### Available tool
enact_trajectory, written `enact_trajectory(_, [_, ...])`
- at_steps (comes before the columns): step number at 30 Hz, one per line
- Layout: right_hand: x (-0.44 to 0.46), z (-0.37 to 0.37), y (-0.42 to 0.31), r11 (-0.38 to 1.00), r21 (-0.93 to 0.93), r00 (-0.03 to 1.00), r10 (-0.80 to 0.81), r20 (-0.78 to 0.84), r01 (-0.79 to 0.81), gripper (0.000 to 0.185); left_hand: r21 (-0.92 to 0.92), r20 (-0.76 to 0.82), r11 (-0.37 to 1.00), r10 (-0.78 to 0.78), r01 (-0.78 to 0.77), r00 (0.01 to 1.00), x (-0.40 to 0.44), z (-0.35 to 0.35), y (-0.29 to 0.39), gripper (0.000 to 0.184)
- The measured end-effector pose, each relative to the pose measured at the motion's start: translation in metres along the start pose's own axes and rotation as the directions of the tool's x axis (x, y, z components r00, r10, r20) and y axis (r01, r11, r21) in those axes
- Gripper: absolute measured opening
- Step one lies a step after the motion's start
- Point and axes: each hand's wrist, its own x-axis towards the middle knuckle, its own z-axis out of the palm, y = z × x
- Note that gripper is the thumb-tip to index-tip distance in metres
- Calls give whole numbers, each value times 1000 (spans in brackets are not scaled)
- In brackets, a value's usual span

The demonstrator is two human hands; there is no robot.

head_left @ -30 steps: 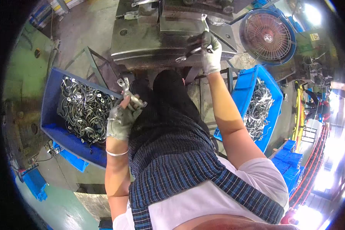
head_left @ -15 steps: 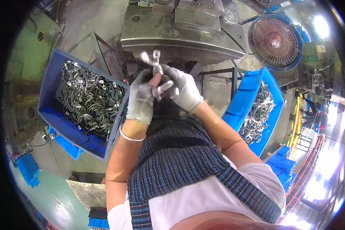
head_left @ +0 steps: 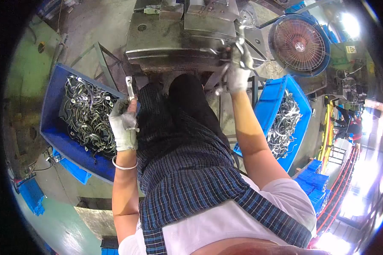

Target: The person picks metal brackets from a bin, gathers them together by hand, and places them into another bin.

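Machine bed [head_left: 170, 52]: a worn metal block with a stepped top, ahead of the person's knees.
Left hand [head_left: 124, 127]: gloved, on the near side of the machine bed toward its left end, pinching a metal part [head_left: 130, 88] between thumb and fingers.
Metal part: juts from the left hand, its holed, flattened end pointing toward the machine bed.
Right hand [head_left: 239, 75]: gloved, by the machine bed's right front corner, gripping bent parts [head_left: 242, 49]; blur hides their number and whether any touches the bed.
Dark blue bin [head_left: 51, 123]: left of the machine bed and nearer the person, holding heaped curved pieces [head_left: 89, 114].
Light blue bin [head_left: 264, 101]: right of the machine bed and nearer the person, similarly heaped.
Fan [head_left: 300, 46]: beyond the machine bed's right end.
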Motion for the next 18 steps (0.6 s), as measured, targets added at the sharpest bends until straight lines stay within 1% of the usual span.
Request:
enact_trajectory(1, [8,3,24,992,112,998,-52,-31,55,25,4,18,999,35,-36,999,-2,-1,0,8])
enact_trajectory(2, [11,3,23,988,18,989,-151,4,151,24,7,36,997,72,-73,997,-2,-1,1,8])
enact_trajectory(5, [15,3,16,996,32,994,-90,63,88,24,-78,39,989,-126,129,991,-6,-5,13,8])
enact_trajectory(6, [16,3,17,992,25,991,-127,44,126,24,24,22,989,-149,148,989,-3,-8,11,9])
enact_trajectory(9, [20,-2,11,993,-94,996,-68,52,72,24,-16,121,970,-241,244,963,-7,-6,29,13])
enact_trajectory(10, [19,-1,9,990,-66,992,-120,35,122,25,34,129,972,-235,232,963,-7,-4,28,15])
enact_trajectory(13, [21,-2,12,986,-36,986,-164,37,166,28,33,158,978,-210,207,965,-12,-2,24,13])
enact_trajectory(14, [20,-3,6,995,-95,999,-35,42,39,27,74,155,978,-206,197,966,-14,1,25,12])
enact_trajectory(15, [21,-3,8,1000,-13,999,-21,46,21,30,113,135,954,-290,276,947,-17,6,29,14])
enact_trajectory(16, [19,-5,3,976,-215,999,47,25,-40,29,99,173,967,-250,236,953,-19,7,18,16])
enact_trajectory(17, [27,-9,11,949,-309,997,-52,52,66,26,84,201,976,-212,199,956,-22,7,6,18])
enact_trajectory(18, [31,-15,1,721,-662,979,-159,130,205,19,67,204,976,-215,205,955,-28,11,5,19])
